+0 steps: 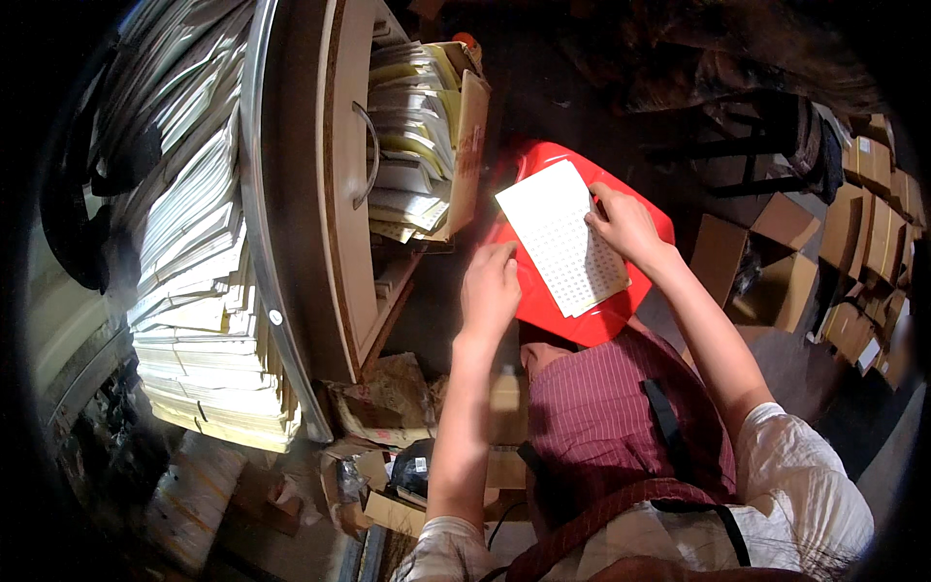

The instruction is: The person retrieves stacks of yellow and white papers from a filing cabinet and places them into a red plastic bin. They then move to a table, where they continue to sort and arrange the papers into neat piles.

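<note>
A white sheet with rows of small printed marks, seemingly a label sheet [574,254], lies slanted on a red plastic stool seat [648,209] before me. Another sheet edge shows beneath it at the lower corner. My right hand [628,228] reaches over the sheet's right edge, thumb and fingers pinching it there. Just left of the sheet, over the stool's left rim, is my left hand [490,293] with its fingers curled together. Whatever may be between those fingertips is hidden.
Tall stacks of paper sheets [208,291] stand on a metal-edged table at left. Beside it, a cardboard box [470,160] holds more sheets near a cabinet door [344,194]. An open carton [761,267] and several stacked boxes [873,233] lie right, with a dark stool [756,145] behind.
</note>
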The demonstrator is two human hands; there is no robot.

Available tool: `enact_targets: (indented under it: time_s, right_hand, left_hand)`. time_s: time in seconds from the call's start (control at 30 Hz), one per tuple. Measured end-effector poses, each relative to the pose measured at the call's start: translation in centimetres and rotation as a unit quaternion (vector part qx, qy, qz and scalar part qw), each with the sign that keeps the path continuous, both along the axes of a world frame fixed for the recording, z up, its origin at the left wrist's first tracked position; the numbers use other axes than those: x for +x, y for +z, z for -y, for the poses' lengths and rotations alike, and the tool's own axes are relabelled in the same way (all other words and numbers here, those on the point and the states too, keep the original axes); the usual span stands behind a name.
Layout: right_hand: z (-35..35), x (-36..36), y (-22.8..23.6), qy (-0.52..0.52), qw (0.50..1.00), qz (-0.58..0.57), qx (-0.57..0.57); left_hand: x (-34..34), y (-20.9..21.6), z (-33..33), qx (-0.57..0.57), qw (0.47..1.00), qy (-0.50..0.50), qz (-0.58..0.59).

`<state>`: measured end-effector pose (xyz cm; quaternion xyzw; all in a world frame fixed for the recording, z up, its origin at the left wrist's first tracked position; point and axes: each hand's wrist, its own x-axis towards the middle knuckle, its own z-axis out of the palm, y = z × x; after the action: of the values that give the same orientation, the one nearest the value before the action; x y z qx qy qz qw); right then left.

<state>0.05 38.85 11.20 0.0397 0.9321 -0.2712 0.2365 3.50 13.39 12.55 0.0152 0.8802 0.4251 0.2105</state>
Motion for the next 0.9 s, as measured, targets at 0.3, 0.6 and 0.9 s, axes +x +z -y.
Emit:
enact_targets:
  time_s: [0.3, 0.6, 0.9]
  right_hand:
    - [1.7, -1.4, 2.0, 0.117, 0.973, -0.098, 0.174]
    - [10.9, -8.8, 2.7, 0.071, 0.938, -0.286, -0.183]
    - [14.8, -10.2, 2.3, 0.018, 0.945, -0.251, -0.21]
  left_hand:
    - [-4.0, 3.5, 1.4, -0.01, 0.971, 0.091, -0.22]
    - [-12.7, -3.0, 5.1, -0.054, 0.968, 0.243, -0.026]
    - [-13.4, -10.5, 11.0, 0.188, 0.9, 0.384, -0.088]
